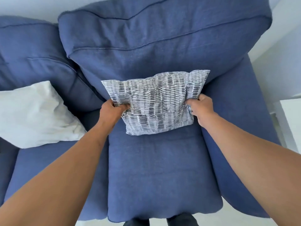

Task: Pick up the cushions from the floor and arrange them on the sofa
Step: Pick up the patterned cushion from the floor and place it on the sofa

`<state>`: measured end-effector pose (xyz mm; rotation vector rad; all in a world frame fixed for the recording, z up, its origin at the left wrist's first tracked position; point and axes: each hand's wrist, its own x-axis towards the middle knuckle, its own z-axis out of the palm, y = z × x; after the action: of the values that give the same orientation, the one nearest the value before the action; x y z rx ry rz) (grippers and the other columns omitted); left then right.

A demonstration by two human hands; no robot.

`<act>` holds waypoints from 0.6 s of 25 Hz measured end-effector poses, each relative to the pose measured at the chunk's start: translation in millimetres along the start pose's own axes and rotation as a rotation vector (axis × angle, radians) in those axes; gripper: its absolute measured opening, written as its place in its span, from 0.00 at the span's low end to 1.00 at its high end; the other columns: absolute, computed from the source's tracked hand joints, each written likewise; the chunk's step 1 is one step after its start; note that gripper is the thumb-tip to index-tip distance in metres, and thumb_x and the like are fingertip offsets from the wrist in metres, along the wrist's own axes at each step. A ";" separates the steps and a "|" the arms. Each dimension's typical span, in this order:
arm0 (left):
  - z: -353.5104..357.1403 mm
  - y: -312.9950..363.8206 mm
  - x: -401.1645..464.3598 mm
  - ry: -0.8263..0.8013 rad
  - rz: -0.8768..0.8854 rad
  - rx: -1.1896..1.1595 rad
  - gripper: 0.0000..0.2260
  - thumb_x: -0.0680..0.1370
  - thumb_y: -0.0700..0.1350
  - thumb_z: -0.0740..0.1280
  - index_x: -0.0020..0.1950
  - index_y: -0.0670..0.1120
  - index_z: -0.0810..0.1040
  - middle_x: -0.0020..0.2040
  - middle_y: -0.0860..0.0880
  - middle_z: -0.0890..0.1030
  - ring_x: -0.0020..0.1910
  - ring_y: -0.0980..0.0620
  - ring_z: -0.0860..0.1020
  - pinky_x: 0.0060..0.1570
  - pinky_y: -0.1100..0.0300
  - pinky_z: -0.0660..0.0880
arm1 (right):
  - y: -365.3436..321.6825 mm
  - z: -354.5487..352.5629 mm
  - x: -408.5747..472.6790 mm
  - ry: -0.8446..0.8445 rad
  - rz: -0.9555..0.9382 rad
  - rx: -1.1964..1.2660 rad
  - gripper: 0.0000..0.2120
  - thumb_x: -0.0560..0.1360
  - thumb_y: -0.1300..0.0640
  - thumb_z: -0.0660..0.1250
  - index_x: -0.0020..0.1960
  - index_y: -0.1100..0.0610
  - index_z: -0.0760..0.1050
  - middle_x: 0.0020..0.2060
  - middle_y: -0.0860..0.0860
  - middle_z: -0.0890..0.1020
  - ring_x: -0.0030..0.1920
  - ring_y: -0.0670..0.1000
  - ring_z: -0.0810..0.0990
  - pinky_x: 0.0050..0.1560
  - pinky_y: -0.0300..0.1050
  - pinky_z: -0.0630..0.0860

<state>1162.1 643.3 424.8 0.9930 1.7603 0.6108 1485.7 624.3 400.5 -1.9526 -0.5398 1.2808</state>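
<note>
1. Firstly, the patterned cushion [156,103] stood nearly upright on the seat of the blue sofa [162,168], with its top edge leaning against the back cushion [154,38] beyond the fingertips.
2. The left hand [112,111] clenched the cushion's left edge, with fabric bunched between thumb and fingers. The right hand [201,108] gripped the right edge the same way, so the cushion spanned the gap between the two fists.
3. A grip at both side edges gave control of tilt and rotation. This was judged to be the reason for the hold: the cushion could be squared against the backrest before release.
4. The lower edge sat on the seat just below the knuckles, so the seat likely carried most of the weight and the hands only steadied it.
5. The sofa's right armrest [236,128] ran just outside the right hand, so the cushion occupied the rightmost seat.
6. A white cushion [37,113] lay well to the outside of the left hand, propped on the neighbouring seat, apparently placed already.
7. The floor showed only as a thin strip at the lower edge. Whether further cushions remained on it could not be determined.
</note>
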 end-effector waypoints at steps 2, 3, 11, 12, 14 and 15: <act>11.6 -6.8 15.3 0.023 -0.024 0.009 0.14 0.72 0.47 0.78 0.57 0.48 0.85 0.52 0.53 0.88 0.53 0.52 0.86 0.58 0.51 0.81 | 5.8 7.3 18.1 -0.057 0.017 -0.062 0.11 0.71 0.64 0.77 0.50 0.54 0.81 0.49 0.52 0.87 0.48 0.53 0.85 0.51 0.49 0.81; 15.3 -6.9 19.9 0.040 -0.029 -0.002 0.10 0.74 0.46 0.77 0.54 0.50 0.85 0.48 0.56 0.88 0.49 0.56 0.85 0.53 0.54 0.81 | 6.5 10.1 22.5 -0.082 0.025 -0.078 0.11 0.72 0.64 0.77 0.52 0.54 0.80 0.50 0.53 0.87 0.49 0.54 0.84 0.52 0.50 0.81; 5.8 35.3 37.1 0.110 -0.059 -0.177 0.12 0.76 0.36 0.71 0.57 0.46 0.79 0.47 0.51 0.84 0.40 0.55 0.81 0.32 0.66 0.76 | -46.2 1.5 36.1 0.002 -0.035 0.212 0.08 0.75 0.60 0.71 0.53 0.53 0.79 0.42 0.44 0.84 0.33 0.38 0.82 0.30 0.37 0.75; 3.3 42.9 37.5 0.119 -0.059 -0.255 0.10 0.77 0.39 0.71 0.57 0.47 0.79 0.47 0.51 0.84 0.38 0.57 0.82 0.31 0.66 0.78 | -51.4 -0.1 38.1 -0.018 -0.036 0.228 0.06 0.76 0.58 0.72 0.53 0.52 0.80 0.43 0.44 0.85 0.35 0.38 0.83 0.32 0.37 0.76; -2.0 54.5 38.6 0.153 0.010 -0.300 0.01 0.81 0.44 0.72 0.50 0.48 0.81 0.46 0.50 0.85 0.37 0.57 0.83 0.38 0.63 0.82 | -59.8 -4.7 39.6 -0.065 -0.042 0.231 0.03 0.78 0.57 0.73 0.47 0.49 0.82 0.41 0.42 0.86 0.34 0.37 0.84 0.31 0.36 0.78; -3.8 56.3 40.1 0.177 0.046 -0.322 0.04 0.81 0.44 0.72 0.47 0.48 0.81 0.46 0.48 0.84 0.41 0.54 0.82 0.44 0.59 0.82 | -62.8 -8.5 41.6 -0.068 -0.053 0.237 0.07 0.78 0.58 0.73 0.43 0.49 0.82 0.39 0.42 0.87 0.34 0.37 0.85 0.32 0.38 0.79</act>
<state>1170.9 707.5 449.2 0.7753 1.7243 1.0019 1513.5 690.3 425.3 -1.6948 -0.4484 1.3175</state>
